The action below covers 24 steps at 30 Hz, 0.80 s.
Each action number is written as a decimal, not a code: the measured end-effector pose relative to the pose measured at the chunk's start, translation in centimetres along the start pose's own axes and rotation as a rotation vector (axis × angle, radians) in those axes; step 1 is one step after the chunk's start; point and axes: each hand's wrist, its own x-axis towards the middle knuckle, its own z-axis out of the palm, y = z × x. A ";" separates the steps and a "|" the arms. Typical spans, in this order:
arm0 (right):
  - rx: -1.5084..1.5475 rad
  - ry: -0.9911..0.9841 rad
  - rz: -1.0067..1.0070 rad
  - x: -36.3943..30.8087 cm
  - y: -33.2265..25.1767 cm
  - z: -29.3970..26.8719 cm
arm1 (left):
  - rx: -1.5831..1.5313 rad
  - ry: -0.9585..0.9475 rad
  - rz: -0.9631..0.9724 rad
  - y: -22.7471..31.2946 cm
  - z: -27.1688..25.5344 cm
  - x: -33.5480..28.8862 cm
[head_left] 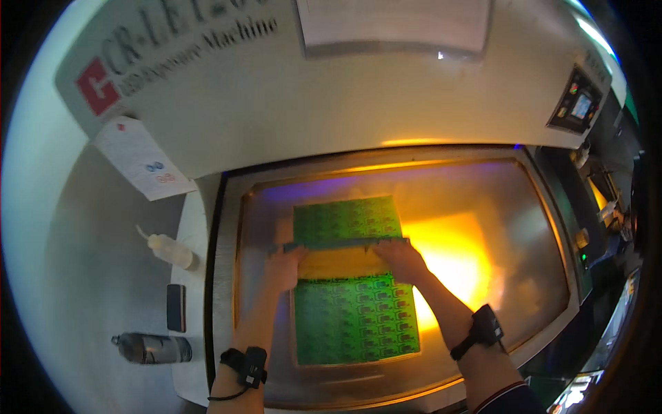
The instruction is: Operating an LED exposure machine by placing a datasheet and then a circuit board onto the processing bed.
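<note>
A long, dark-edged bar (pixel 338 243), like a wide squeegee, lies crosswise over a green printed circuit panel (pixel 355 324). My left hand (pixel 284 268) has its fingers closed around the bar's left end. At the opposite end, my right hand (pixel 401 259) grips it the same way. Green circuit pattern shows both above and below the bar; a yellowish band (pixel 334 263) between my hands covers the middle. Whether the green is one panel or two, I cannot tell. The panel lies on a shiny framed bed (pixel 455 345) that reflects bright yellow light.
A large pale machine housing (pixel 345 103) rises behind the bed, with a control panel (pixel 578 103) at right. On the left ledge are a white squeeze bottle (pixel 171 250), a dark flat case (pixel 176 308) and a dark bottle (pixel 153 348). A paper sheet (pixel 141 159) hangs at left.
</note>
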 end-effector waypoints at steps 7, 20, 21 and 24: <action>-0.027 0.091 0.006 18.2 5.6 -0.7 | 0.054 0.285 0.042 -7.9 -2.5 15.8; -0.019 0.045 0.052 11.3 1.9 -0.6 | -0.006 0.025 -0.040 -4.1 -2.7 9.7; 0.018 0.048 0.058 8.9 0.7 -0.1 | 0.019 -0.016 -0.032 -3.0 -3.2 6.7; -0.043 0.059 -0.070 -2.1 -4.6 -0.6 | -0.043 -0.024 0.006 -1.6 1.4 -4.7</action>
